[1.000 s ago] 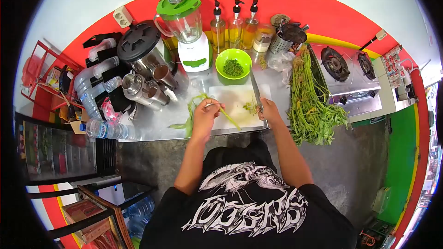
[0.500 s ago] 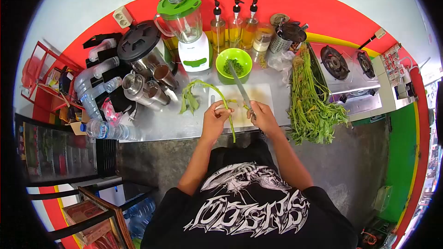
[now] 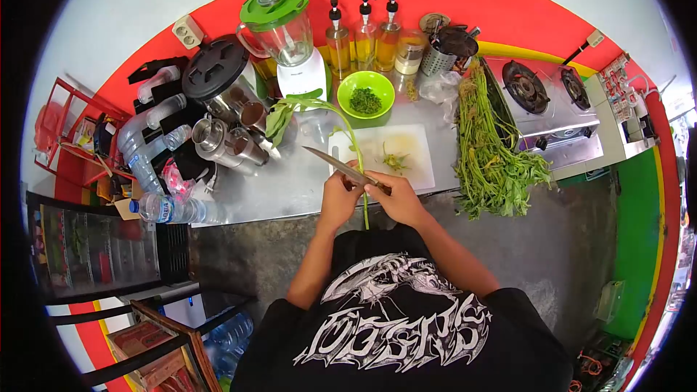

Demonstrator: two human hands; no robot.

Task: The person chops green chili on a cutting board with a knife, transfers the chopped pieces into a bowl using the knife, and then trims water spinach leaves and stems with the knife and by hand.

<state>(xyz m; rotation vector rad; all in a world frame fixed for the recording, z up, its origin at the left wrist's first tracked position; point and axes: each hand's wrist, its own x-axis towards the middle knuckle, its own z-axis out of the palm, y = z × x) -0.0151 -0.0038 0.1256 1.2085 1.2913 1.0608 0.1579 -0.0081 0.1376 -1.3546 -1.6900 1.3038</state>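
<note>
My left hand [image 3: 339, 202] is closed around a long green stem [image 3: 355, 139], whose leafy top bends over to the left and whose lower end hangs below my hands. In my right hand [image 3: 398, 202] is a knife [image 3: 332, 160], its blade pointing up and left and crossing the stem close to my fingers. The two hands are almost touching in front of the white cutting board [image 3: 422, 147]. On the board lies a small heap of green trimmings [image 3: 394, 160]. Behind it stands a lime green bowl [image 3: 387, 109] with chopped greens [image 3: 364, 101] inside.
A big leafy bundle of stems [image 3: 488, 152] lies on the right, beside the gas stove [image 3: 541, 112]. The blender [image 3: 301, 76], pump bottles [image 3: 364, 43] and utensil holder [image 3: 438, 62] line the back. Metal cups [image 3: 243, 147] and a water bottle [image 3: 174, 208] stand left on the steel counter.
The knife has swung from pointing at the bowl to pointing left across the stem. My hands have come together, and the stem's leafy top has risen and shifted left.
</note>
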